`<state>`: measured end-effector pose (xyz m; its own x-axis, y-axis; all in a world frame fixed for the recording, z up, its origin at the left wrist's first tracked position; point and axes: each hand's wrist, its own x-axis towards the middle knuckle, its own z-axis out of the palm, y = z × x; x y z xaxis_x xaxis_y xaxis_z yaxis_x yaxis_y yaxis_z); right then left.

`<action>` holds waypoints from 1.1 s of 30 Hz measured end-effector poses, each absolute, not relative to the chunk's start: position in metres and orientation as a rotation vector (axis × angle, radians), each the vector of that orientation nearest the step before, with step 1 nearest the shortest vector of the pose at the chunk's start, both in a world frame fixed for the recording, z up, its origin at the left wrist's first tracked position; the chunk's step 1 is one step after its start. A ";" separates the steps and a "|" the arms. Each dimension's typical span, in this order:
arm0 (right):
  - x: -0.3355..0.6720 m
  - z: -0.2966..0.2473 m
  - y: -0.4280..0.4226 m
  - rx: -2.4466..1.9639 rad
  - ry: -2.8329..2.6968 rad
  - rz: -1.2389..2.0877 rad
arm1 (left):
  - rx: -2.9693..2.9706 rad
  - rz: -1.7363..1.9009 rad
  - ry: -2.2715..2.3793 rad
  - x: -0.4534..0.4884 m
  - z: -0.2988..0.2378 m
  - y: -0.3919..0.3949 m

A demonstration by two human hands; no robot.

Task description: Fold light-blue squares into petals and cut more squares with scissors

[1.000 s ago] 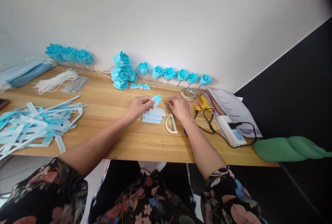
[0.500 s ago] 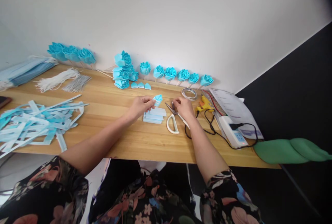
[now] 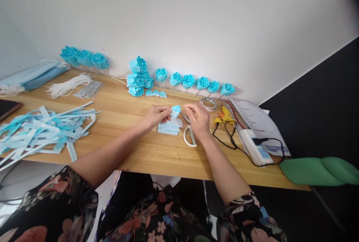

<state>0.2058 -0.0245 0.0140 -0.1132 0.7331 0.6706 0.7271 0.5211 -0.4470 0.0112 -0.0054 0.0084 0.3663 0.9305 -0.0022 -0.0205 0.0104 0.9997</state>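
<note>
By the left hand (image 3: 157,116) a folded blue piece (image 3: 175,111) is pinched near a stack of pale sheets (image 3: 169,126), while the right hand (image 3: 198,120) is curled just beside it, any grip impossible to tell, scissors (image 3: 185,137) being partly covered below and blue flowers (image 3: 188,81) ranged along the wall (image 3: 179,25).

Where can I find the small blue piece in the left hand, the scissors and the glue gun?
Blue piece (image 3: 176,110): head view, middle of its face.
Scissors (image 3: 184,137): head view, curved side of the white handle.
Glue gun (image 3: 223,116): head view, yellow body.
</note>
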 end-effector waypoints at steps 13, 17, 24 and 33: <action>0.206 0.011 -0.027 -1.060 -1.998 -0.255 | 1.335 0.892 0.918 0.012 0.011 -0.008; 0.206 0.011 -0.027 -1.064 -2.008 -0.278 | 1.332 0.903 0.914 0.012 0.012 -0.009; 0.206 0.009 -0.025 -1.077 -2.018 -0.280 | 1.334 0.900 0.892 0.012 0.014 -0.010; 0.205 0.009 -0.025 -1.053 -2.037 -0.238 | 1.338 0.919 0.852 0.013 0.011 -0.008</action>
